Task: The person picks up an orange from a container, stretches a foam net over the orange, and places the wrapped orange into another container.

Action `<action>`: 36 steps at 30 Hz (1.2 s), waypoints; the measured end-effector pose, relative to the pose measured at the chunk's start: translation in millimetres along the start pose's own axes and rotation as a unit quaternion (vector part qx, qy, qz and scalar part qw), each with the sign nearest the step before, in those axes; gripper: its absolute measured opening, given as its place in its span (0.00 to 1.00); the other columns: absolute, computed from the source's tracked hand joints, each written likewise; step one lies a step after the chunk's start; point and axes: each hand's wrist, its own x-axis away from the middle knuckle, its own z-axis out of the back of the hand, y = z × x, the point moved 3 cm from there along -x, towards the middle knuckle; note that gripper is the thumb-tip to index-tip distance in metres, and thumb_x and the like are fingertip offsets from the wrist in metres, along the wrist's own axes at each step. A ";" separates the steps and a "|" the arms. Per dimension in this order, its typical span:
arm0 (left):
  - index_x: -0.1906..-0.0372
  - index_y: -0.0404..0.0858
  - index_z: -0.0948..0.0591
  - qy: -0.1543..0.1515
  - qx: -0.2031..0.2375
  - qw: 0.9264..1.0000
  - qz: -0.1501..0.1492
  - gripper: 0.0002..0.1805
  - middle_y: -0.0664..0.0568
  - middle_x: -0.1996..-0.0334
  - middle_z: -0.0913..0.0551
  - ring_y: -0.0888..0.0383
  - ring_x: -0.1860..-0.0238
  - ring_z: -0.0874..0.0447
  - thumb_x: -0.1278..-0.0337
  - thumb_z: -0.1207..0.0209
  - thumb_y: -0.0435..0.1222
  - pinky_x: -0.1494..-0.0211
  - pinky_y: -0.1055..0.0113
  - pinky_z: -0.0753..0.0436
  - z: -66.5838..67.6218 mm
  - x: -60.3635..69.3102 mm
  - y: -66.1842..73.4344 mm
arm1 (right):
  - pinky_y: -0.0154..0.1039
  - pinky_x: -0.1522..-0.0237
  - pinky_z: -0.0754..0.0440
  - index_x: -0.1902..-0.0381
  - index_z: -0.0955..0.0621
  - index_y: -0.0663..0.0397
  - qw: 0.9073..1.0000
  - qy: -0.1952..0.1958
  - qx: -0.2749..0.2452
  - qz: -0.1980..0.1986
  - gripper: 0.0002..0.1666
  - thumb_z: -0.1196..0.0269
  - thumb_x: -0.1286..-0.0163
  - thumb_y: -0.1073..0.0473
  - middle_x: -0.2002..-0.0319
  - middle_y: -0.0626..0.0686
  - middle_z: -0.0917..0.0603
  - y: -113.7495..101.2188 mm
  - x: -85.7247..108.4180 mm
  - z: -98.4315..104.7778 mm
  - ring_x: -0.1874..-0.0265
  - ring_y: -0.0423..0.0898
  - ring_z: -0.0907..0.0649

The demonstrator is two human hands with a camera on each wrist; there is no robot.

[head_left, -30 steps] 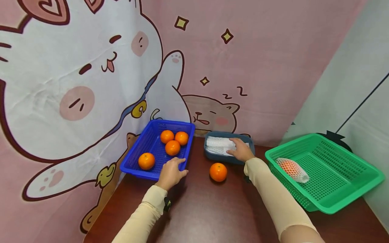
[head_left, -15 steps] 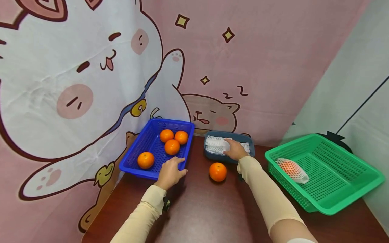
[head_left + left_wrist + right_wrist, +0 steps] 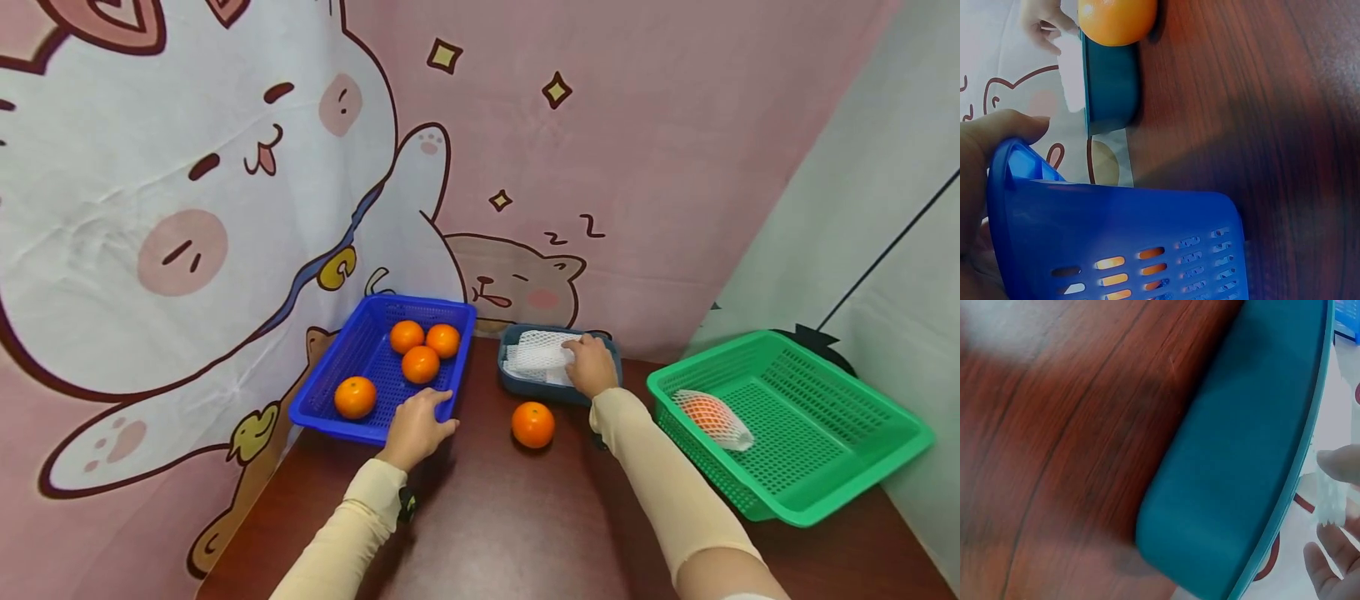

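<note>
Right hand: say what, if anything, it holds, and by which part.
The right hand pinches a white mesh sleeve by its right end, as seen in the head view.

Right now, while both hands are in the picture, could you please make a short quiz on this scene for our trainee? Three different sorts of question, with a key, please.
1. Count: how many oranges lie inside the blue basket?
2. True or false: the fruit in the green basket is covered by a white net.
3. Short answer: what does the right hand pinch at the dark box?

Key:
1. Four.
2. True.
3. A white mesh sleeve.
</note>
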 end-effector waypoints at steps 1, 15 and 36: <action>0.44 0.40 0.17 0.000 0.001 1.000 0.000 0.29 0.45 0.49 0.17 0.45 0.48 0.19 0.55 0.27 0.44 0.48 0.45 0.24 -0.4 0.1 0.4 | 0.54 0.60 0.24 0.53 0.15 0.59 1.000 0.003 0.004 0.000 0.19 0.29 0.45 0.66 0.64 0.61 0.22 1.1 2.3 2.3 0.64 0.60 0.24; 0.44 0.39 0.17 0.009 0.005 1.000 -0.016 0.29 0.46 0.50 0.17 0.44 0.52 0.18 0.55 0.27 0.44 0.49 0.47 0.22 -6.2 -0.4 4.0 | 0.51 0.63 0.25 0.59 0.14 0.59 0.987 0.072 -0.125 -0.066 0.09 0.32 0.37 0.62 0.68 0.56 0.23 3.6 53.8 44.1 0.65 0.54 0.24; 0.53 0.41 0.15 0.127 0.031 0.984 -0.124 0.16 0.48 0.46 0.20 0.48 0.48 0.23 0.51 0.31 0.36 0.46 0.52 0.23 -0.1 2.1 54.9 | 0.49 0.60 0.22 0.65 0.15 0.55 0.960 0.153 -0.221 -0.083 0.14 0.27 0.48 0.72 0.65 0.51 0.16 -27.4 151.1 46.0 0.63 0.50 0.18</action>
